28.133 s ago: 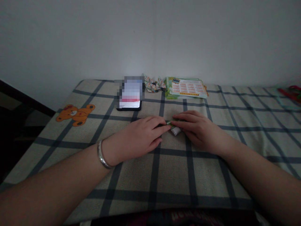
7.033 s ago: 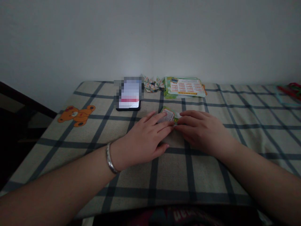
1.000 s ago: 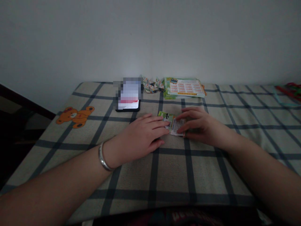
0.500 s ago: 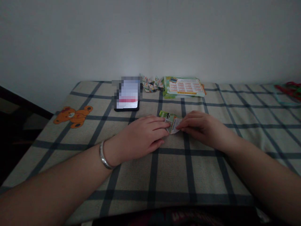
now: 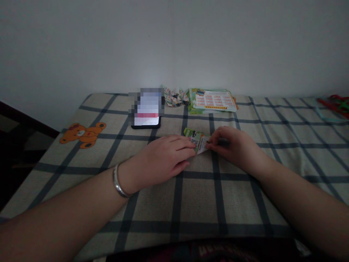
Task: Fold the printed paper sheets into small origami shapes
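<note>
A small folded piece of printed paper point(image 5: 201, 143), green at its far edge and white with text nearer me, lies on the checked cloth. My left hand point(image 5: 166, 158) rests palm down, its fingers stretched out and the fingertips pressing on the paper's left side. A silver bracelet point(image 5: 117, 182) is round the left wrist. My right hand point(image 5: 234, 147) pinches the paper's right corner between thumb and index finger.
Behind my hands are a lit phone point(image 5: 147, 109) with its screen blurred, folded paper pieces point(image 5: 176, 97) and a stack of printed cards point(image 5: 214, 100). An orange bear cutout point(image 5: 83, 135) lies at the left. Red and green items point(image 5: 338, 103) sit far right.
My right hand's index finger has bent and drawn up into a tighter pinch on the paper's right corner. My left hand has stayed nearly still.
</note>
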The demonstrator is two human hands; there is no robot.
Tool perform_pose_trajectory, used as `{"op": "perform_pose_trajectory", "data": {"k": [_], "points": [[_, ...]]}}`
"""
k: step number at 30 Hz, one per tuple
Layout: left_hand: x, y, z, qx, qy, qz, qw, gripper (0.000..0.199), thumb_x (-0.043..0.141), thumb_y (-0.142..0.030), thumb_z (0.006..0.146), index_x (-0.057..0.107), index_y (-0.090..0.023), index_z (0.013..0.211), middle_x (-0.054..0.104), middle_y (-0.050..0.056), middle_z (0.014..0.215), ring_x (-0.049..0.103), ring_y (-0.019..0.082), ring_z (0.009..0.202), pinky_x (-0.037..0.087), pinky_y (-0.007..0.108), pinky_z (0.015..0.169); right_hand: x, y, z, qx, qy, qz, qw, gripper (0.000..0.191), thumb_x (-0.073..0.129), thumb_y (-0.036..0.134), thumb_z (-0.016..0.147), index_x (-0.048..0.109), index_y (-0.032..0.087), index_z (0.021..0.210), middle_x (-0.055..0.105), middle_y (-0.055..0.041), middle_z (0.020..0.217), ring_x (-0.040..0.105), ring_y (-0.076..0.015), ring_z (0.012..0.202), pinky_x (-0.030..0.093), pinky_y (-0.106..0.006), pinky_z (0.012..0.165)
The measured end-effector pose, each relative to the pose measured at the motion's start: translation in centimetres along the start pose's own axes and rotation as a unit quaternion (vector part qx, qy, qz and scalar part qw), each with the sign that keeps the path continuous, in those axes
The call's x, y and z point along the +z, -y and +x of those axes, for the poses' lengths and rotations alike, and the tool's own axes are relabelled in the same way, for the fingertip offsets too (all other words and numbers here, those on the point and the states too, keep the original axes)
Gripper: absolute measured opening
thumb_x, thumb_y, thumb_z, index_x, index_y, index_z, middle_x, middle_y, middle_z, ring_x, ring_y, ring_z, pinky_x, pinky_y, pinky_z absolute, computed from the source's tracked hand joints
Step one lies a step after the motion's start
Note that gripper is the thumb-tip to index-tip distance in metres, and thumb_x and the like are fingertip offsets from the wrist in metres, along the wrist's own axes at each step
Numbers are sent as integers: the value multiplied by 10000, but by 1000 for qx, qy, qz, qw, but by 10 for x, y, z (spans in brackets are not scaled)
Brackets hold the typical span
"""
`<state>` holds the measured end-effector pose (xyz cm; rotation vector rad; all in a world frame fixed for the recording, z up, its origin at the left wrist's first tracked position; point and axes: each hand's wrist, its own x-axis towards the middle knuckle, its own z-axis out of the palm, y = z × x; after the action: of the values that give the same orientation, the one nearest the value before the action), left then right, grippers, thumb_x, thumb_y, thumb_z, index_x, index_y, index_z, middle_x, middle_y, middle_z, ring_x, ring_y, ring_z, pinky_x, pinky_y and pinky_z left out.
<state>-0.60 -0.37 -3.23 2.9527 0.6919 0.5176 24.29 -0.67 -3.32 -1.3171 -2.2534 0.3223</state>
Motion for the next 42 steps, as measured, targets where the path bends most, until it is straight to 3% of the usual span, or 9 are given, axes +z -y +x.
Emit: {"op": "perform_pose_trajectory", "data": {"k": [5,10,14,28,34,39,42], "points": [[-1,-1,1,-11,8,-4,1000,252,559,-200,919,646,-181,1155,648,70,1224,584,204,1157,470,385,1052,-5,-1,-1,-30,27,21,999,84,580,144,829,621,217,819,674,-15,819,618,-166,756,477,-289,680],[0,1,0,1,7,4,1000,232,574,-220,912,645,-181,1130,645,66,1210,561,225,1175,423,437,1091,-13,-2,-1,-114,75,-2,991,136,563,139,877,670,213,917,692,-53,961,616,-200,922,487,-337,815],[0,2,-1,-4,17,10,1000,232,574,-218,907,642,-197,1128,630,72,1208,545,237,1194,391,473,1110,-14,-3,-2,-139,70,-44,987,158,565,172,897,689,226,978,694,-62,1018,619,-216,943,492,-354,812],[-1,3,0,-2,20,-7,1000,241,565,-215,911,640,-182,1138,637,73,1205,540,236,1189,401,441,1098,-9,4,-6,-155,19,-132,979,238,551,213,933,722,216,1099,747,-62,1096,698,-229,929,525,-359,762],[-2,4,1,8,17,-11,1000,234,544,-188,919,649,-192,1128,649,56,1212,555,220,1182,403,425,1094,-6,4,-4,-159,40,-125,979,265,532,180,936,712,202,1130,723,-56,1166,649,-234,958,519,-381,829],[1,3,-1,10,13,4,1000,291,532,-193,925,611,-206,1204,646,53,1242,549,222,1215,356,464,1122,-4,5,-2,-128,34,-107,985,238,540,187,936,713,182,1099,732,-69,1075,641,-228,945,500,-367,835],[2,1,-3,6,-1,21,1000,333,531,-204,928,578,-198,1258,635,61,1278,549,225,1224,356,479,1119,-2,4,-2,-93,28,-103,990,163,571,182,909,714,178,990,728,-70,947,638,-229,879,496,-365,790]]}}
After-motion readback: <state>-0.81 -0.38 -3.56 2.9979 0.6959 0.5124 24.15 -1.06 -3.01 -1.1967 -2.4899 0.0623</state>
